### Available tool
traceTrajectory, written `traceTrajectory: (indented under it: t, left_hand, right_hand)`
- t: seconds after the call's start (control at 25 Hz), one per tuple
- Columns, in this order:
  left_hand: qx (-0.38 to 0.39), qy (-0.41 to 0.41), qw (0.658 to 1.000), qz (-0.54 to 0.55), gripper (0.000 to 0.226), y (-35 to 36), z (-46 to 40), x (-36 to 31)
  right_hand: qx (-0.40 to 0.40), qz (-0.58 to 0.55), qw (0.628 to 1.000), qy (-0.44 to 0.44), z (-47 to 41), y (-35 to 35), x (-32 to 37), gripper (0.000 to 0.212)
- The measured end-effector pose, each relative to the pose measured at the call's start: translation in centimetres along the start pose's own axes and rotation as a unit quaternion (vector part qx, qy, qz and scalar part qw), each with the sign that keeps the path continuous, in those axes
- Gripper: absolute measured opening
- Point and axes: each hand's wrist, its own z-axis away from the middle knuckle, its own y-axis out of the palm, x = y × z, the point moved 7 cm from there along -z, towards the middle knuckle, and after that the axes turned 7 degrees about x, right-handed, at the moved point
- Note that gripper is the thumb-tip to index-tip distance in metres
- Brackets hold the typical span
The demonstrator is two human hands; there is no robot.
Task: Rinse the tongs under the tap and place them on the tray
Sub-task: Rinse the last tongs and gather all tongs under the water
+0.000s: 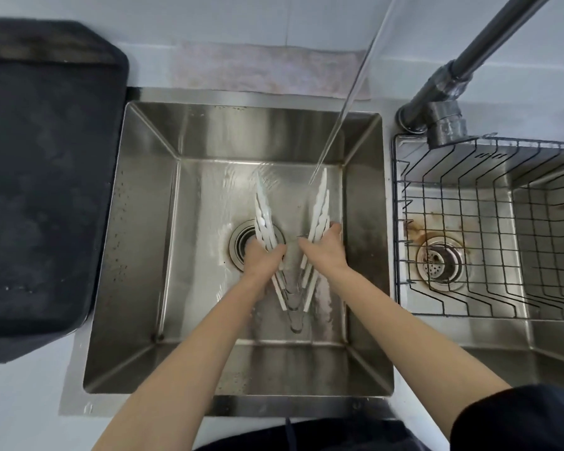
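Tongs (318, 208), one pair, two hands

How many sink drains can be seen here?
2. One drain lies in the left basin, partly behind the left hand. The second drain lies in the right basin, under the wire rack.

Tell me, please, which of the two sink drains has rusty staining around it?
The drain in the right basin, under the wire rack; the left basin's drain, beside the left hand, looks clean.

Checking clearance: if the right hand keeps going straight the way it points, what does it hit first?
Probably the water stream, which lands just past the right hand at the tongs tip; beyond it, the sink back wall. Depth is unclear.
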Motion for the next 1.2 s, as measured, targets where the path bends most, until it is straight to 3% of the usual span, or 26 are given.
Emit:
traceTrajectory:
  t: [0.24, 0.44, 0.56, 0.64, 0.84, 1.0, 1.2]
  left_hand:
    - [0.048, 0.058, 0.983, 0.17, 0.013, -1.3, 1.8, -4.1]
    - [0.11, 0.084, 0.971, 0.193, 0.013, -1.7, 3.6, -7.4]
    - [0.118, 0.085, 0.963, 0.225, 0.046, -2.1, 4.0, -8.4]
    - [0.13, 0.087, 0.954, 0.257, 0.054, -2.3, 4.1, -8.7]
    - [0.137, 0.1, 0.953, 0.251, 0.011, -2.6, 4.3, -9.1]
    - [0.15, 0.102, 0.94, 0.288, 0.012, -2.5, 4.7, -9.6]
    - [0.152, 0.122, 0.929, 0.315, 0.019, -2.4, 5.3, -11.2]
  right_hand:
    - [0.011, -0.052, 0.993, -0.106, 3.1, -2.1, 4.8, 0.049]
    - [0.031, -0.109, 0.979, -0.169, 5.0, -3.0, 8.1, 0.043]
    - [0.034, -0.136, 0.969, -0.204, 6.0, -3.4, 9.4, 0.04]
    - [0.041, -0.132, 0.967, -0.216, 6.6, -3.5, 9.8, 0.036]
    - [0.088, -0.08, 0.959, -0.258, 7.9, -3.7, 10.5, 0.042]
    - [0.074, -0.033, 0.951, -0.298, 8.9, -4.6, 12.8, 0.043]
    - [0.035, -0.05, 0.931, -0.359, 9.3, -5.1, 15.0, 0.022]
